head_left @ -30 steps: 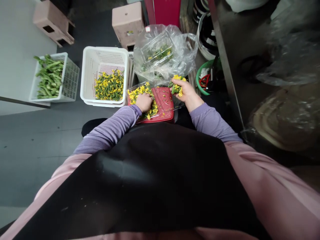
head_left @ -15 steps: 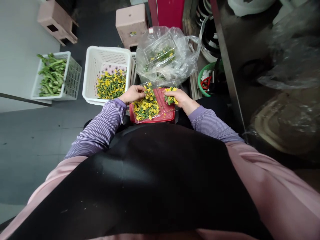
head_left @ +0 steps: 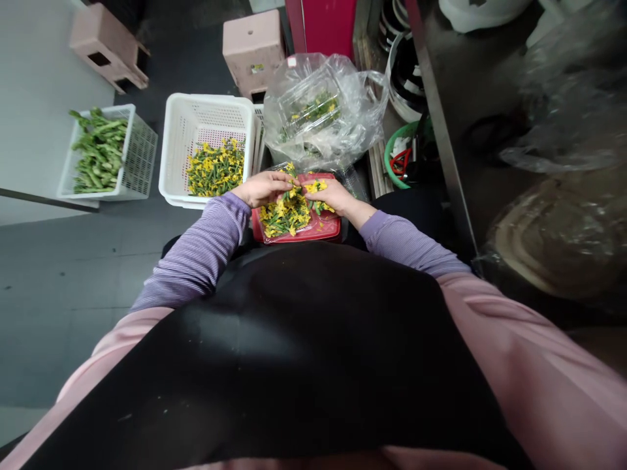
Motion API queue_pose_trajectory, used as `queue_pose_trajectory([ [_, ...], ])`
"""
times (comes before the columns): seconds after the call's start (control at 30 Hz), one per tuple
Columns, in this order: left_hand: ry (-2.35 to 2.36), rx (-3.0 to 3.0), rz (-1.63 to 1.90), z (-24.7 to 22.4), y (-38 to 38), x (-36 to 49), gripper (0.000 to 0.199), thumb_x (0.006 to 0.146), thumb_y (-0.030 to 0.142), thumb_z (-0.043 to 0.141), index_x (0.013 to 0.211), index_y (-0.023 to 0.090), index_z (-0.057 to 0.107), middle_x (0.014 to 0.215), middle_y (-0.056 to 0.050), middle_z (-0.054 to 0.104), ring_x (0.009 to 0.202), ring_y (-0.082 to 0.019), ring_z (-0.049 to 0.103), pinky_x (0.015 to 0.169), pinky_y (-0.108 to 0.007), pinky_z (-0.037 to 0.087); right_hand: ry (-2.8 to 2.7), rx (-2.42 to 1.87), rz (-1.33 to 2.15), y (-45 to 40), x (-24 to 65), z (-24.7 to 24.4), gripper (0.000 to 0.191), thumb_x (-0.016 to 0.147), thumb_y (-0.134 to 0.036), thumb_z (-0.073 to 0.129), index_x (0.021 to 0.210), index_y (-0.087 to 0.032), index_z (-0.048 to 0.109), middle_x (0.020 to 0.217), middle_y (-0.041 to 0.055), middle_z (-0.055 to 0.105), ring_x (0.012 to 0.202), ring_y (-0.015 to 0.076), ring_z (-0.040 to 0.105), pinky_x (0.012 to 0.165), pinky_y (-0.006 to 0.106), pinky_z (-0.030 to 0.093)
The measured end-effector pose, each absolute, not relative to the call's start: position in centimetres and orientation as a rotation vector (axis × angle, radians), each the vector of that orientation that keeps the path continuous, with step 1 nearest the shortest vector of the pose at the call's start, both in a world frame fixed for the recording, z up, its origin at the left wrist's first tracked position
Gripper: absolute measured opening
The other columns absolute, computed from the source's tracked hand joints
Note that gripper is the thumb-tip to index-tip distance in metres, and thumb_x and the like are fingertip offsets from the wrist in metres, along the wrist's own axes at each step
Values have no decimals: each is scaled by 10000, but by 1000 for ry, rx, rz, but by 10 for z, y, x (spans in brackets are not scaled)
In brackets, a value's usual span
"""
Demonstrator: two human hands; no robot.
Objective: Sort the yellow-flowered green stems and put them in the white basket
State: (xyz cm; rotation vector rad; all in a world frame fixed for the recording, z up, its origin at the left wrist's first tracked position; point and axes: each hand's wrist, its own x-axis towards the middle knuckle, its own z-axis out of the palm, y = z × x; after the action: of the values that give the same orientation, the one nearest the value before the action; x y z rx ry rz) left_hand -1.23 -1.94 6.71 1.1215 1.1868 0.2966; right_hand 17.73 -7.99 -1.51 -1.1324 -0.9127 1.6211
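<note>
My right hand [head_left: 337,197] is closed around a small bunch of green-stemmed yellow flowers [head_left: 317,187]. Close beside it, my left hand [head_left: 264,188] pinches a few flowers at its fingertips, and the fingers of both hands nearly meet. Beneath them a clear plastic box [head_left: 308,230] holds a heap of the same flowers [head_left: 284,217]. Under the box, a red board or lid [head_left: 330,230] sits in front of my black apron [head_left: 313,339]. The fingertips partly hide the flowers they grip.
At left stand a white basket of flowers [head_left: 169,147] and another white basket [head_left: 136,156] holding thick green stems [head_left: 100,153]. Ahead is a clear plastic bag [head_left: 360,127] with filled boxes. Pink stools [head_left: 252,49] stand behind; a green basket [head_left: 390,153] and metal edge [head_left: 443,121] are right.
My right hand has moved left with its bunch, up to my left hand. The left fingers have shifted slightly right, toward the bunch. The view has moved a little.
</note>
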Motion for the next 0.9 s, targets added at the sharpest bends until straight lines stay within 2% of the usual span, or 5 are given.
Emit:
queue_pose_trajectory([
  [0.13,1134,1078,358,61,-28,8,110,764,57,756,865,96,771,690,-30,691,482,-58,551,506,-194,436,-898,-1169,1584,-77,172,-18,295,577,-158,841,837,-138,702,805,15,734,866,208,705,957,401,530],
  [0.47,1070,855,411,66,-30,19,258,861,13,555,1050,60,724,662,-21,673,467,-85,594,555,-221,521,-710,-1044,1830,-82,183,-6,261,695,-182,825,929,-137,720,811,33,757,665,156,673,715,340,596],
  [0.6,1153,897,365,60,-30,24,123,873,75,651,975,66,719,584,-2,624,458,-95,600,523,-211,506,-760,-1064,1774,-83,182,-8,306,645,-130,852,928,-132,735,853,38,766,732,167,694,790,360,595],
  [0.7,1190,940,389,62,-33,32,135,851,111,722,983,81,723,561,16,606,427,-73,558,494,-191,475,-816,-1059,1720,-84,181,-9,316,609,-148,888,883,-137,730,850,38,762,813,190,714,862,374,583],
  [0.9,1146,927,403,75,-38,37,175,844,78,713,1019,80,705,633,9,631,466,-59,550,516,-191,474,-776,-1033,1727,-83,186,-5,330,609,-142,869,900,-158,713,795,6,752,763,179,703,822,354,600],
])
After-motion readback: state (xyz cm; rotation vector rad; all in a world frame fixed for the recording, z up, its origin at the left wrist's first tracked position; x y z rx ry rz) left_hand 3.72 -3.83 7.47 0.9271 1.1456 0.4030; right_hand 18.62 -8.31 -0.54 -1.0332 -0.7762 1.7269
